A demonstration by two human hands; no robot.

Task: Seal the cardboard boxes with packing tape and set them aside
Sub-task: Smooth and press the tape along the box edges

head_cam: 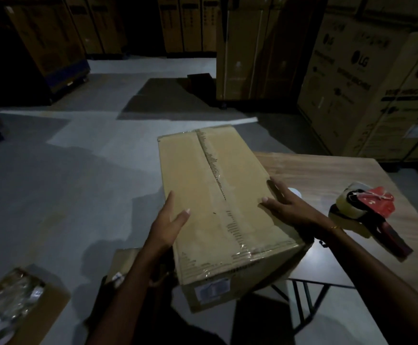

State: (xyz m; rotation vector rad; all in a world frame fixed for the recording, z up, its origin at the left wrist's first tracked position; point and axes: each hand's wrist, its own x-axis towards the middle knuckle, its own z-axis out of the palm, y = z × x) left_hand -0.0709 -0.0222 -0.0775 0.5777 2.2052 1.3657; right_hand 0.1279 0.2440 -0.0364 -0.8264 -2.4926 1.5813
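Head view: the left hand (169, 226) presses straight fingers on the left side of the taped brown cardboard box (218, 195), which overhangs the wooden tabletop (327, 175); the right hand (287, 205) lies flat at its right edge. A red tape dispenser (367, 207) rests rightward.

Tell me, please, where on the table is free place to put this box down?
Bare tabletop lies beyond the right hand, between the box and the tape dispenser. The dispenser crowds the right edge.
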